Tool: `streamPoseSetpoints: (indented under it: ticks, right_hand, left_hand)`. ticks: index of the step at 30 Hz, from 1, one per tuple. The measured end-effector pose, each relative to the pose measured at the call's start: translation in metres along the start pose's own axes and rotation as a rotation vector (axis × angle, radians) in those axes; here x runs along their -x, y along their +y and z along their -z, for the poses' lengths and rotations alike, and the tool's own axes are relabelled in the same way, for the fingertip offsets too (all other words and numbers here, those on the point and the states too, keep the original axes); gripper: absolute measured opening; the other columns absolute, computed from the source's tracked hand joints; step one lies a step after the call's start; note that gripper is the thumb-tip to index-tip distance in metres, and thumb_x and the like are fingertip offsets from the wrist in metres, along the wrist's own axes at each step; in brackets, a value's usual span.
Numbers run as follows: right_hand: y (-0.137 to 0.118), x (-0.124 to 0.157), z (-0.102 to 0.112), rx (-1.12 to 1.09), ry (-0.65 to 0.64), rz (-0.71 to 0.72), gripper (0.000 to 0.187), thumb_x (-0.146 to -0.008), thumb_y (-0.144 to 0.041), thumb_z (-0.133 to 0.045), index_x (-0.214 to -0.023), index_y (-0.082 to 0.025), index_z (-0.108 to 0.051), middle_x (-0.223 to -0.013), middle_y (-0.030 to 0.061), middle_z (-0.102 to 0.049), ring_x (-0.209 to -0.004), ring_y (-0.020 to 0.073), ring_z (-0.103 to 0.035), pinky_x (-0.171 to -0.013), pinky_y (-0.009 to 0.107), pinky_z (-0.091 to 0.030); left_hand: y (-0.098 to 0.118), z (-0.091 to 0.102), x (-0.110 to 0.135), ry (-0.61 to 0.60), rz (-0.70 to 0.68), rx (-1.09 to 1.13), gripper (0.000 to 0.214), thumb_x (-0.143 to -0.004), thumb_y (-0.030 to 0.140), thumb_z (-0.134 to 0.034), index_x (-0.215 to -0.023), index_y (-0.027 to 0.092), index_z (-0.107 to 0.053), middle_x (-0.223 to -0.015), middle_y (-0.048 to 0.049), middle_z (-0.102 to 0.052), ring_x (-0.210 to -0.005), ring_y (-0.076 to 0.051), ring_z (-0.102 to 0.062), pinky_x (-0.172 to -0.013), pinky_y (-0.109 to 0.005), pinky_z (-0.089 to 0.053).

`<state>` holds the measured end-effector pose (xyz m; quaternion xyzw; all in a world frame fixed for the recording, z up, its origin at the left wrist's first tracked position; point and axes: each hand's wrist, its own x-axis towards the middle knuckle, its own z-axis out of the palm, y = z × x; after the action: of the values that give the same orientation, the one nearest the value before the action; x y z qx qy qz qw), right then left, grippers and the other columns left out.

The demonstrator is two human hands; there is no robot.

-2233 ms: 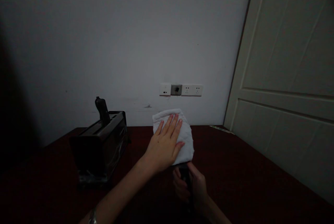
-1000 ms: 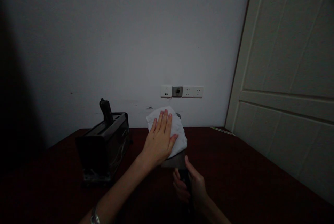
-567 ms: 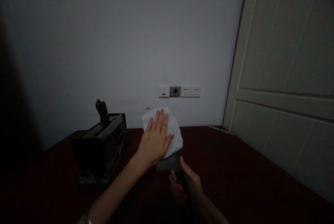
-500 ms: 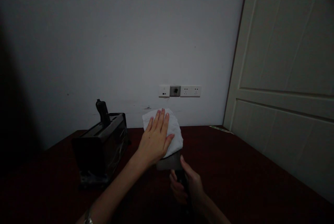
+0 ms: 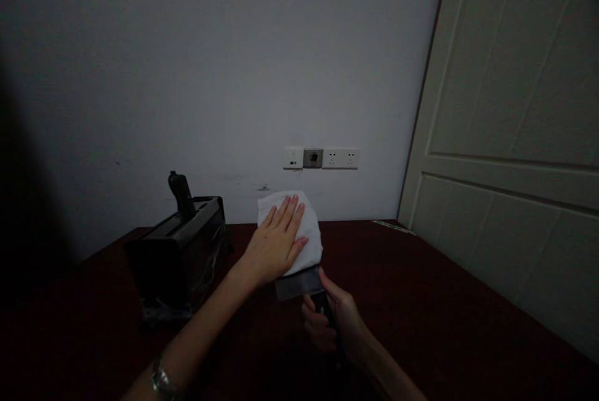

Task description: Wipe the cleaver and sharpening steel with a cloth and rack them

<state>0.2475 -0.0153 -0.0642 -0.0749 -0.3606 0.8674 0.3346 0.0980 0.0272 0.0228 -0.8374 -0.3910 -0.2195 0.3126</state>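
Observation:
My right hand (image 5: pixel 337 320) is wrapped round the black handle of a cleaver (image 5: pixel 299 284), whose wide blade points away from me above the table. A white cloth (image 5: pixel 309 236) lies over most of the blade, and only the part near the handle shows. Pressed flat on the cloth is my left hand (image 5: pixel 276 242), fingers stretched out and slightly apart. The blade's far end is hidden beneath cloth and hand.
At the left a dark knife block (image 5: pixel 187 232) stands on the reddish-brown table (image 5: pixel 412 301), with one black-handled knife (image 5: pixel 181 194) upright in it. Wall sockets (image 5: pixel 340 158) are straight ahead. A pale panelled door (image 5: pixel 505 139) borders the right side.
My left hand and the cloth have shifted slightly, so a little more bare blade shows near the handle. The right hand keeps its grip. The view has tipped slightly.

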Motion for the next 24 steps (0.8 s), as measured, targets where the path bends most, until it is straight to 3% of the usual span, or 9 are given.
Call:
streamPoseSetpoints:
  ticks: [6, 9, 12, 18, 24]
  right_hand:
    - [0.003, -0.003, 0.003, -0.035, -0.043, -0.022, 0.048, -0.076, -0.06, -0.046, -0.06, -0.015, -0.052, -0.04, -0.007, -0.039, -0.027, 0.0037, -0.022, -0.025, 0.016, -0.02]
    - [0.002, -0.003, 0.004, -0.024, -0.053, -0.006, 0.048, -0.077, -0.061, -0.046, -0.06, -0.015, -0.051, -0.04, -0.0074, -0.038, -0.027, 0.0039, -0.021, -0.025, 0.017, -0.02]
    - [0.002, -0.002, 0.003, -0.005, -0.039, 0.006, 0.05, -0.078, -0.061, -0.043, -0.059, -0.016, -0.05, -0.04, -0.0076, -0.036, -0.027, 0.0039, -0.02, -0.026, 0.017, -0.02]
    - [0.003, -0.001, 0.0, -0.001, 0.049, -0.048, 0.055, -0.08, -0.064, -0.035, -0.056, -0.016, -0.048, -0.038, -0.0071, -0.035, -0.026, 0.0038, -0.02, -0.025, 0.017, -0.017]
    - [0.012, -0.001, -0.01, 0.028, 0.183, -0.195, 0.064, -0.083, -0.065, -0.018, -0.055, -0.016, -0.049, -0.037, -0.0056, -0.036, -0.025, 0.0047, -0.023, -0.024, 0.017, -0.017]
  left_hand:
    - [-0.012, 0.0, -0.001, -0.069, -0.05, 0.06, 0.06, -0.092, 0.041, -0.029, -0.14, 0.008, -0.015, -0.147, -0.0143, -0.015, -0.136, -0.022, -0.007, -0.109, -0.041, -0.019]
    - [-0.012, 0.0, -0.002, -0.03, -0.032, 0.136, 0.068, -0.09, 0.043, -0.034, -0.14, 0.004, -0.009, -0.146, -0.0165, -0.016, -0.135, -0.022, -0.01, -0.109, -0.039, -0.02]
    - [-0.012, -0.001, -0.003, 0.044, -0.007, 0.211, 0.071, -0.088, 0.044, -0.038, -0.14, 0.004, -0.009, -0.144, -0.0181, -0.02, -0.134, -0.021, -0.018, -0.108, -0.038, -0.025]
    - [-0.019, -0.008, -0.004, 0.195, 0.018, 0.201, 0.037, -0.09, 0.019, -0.035, -0.125, 0.012, -0.044, -0.128, -0.0124, -0.05, -0.121, -0.018, -0.044, -0.098, -0.034, -0.041]
    - [-0.032, 0.0, -0.001, 0.493, 0.056, 0.033, 0.034, -0.088, 0.012, -0.036, -0.119, 0.015, -0.051, -0.124, -0.0112, -0.054, -0.123, -0.021, -0.041, -0.101, -0.044, -0.036]
